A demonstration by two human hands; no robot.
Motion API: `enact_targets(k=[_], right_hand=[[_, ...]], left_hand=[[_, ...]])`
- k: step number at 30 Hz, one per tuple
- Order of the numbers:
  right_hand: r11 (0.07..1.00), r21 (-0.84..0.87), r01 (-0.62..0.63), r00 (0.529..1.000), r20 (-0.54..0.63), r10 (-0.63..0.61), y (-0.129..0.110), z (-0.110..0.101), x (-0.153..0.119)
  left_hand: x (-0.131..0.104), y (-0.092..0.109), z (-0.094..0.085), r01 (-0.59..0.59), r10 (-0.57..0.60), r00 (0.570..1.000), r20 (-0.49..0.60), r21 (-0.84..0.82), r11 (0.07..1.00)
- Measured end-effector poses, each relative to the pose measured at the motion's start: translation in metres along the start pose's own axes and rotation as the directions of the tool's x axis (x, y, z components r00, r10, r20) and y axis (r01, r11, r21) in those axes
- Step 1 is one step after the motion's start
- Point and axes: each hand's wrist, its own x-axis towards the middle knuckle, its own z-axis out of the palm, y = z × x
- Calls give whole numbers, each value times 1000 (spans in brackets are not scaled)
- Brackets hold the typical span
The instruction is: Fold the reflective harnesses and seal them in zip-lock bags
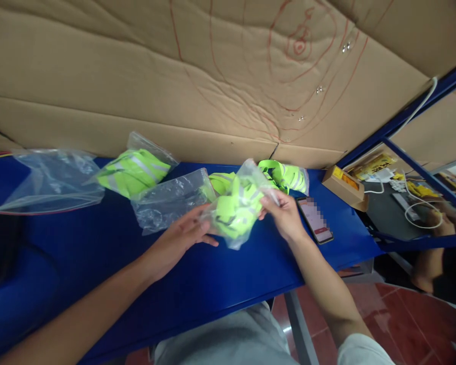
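Note:
Between my hands, above the blue table, is a clear plastic bag (237,210) stuffed with bright yellow-green fabric that has silvery reflective strips. My right hand (283,210) pinches the bag's right edge between thumb and fingers. On the bag's left side, my left hand (192,228) grips with its thumb near the plastic and some fingers stretched out underneath. Just behind lies more yellow-green reflective strapping (289,175), partly hidden by the held bag. A flattened clear bag (171,200) rests on the table beyond my left hand.
Farther left are a filled bag of reflective fabric (135,172) and a large clear zip bag (57,180). A phone (314,219) and an open cardboard box (344,187) stand right on the blue table (220,284). Past the blue frame, another person's arm (429,263) shows.

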Motion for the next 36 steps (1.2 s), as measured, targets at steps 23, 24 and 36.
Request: enact_targets(k=[23,24,36], right_hand=[[609,-617,-499,733,-675,-84,-20,-184,49],[533,-696,-481,747,-643,-166,-24,-175,47],[139,-806,576,817,574,-55,14,30,48]], left_hand=[[0,-10,11,-16,-47,983,175,344,939],[-1,-10,12,-35,-28,986,166,363,931],[4,-11,-9,-177,580,804,131,984,23]])
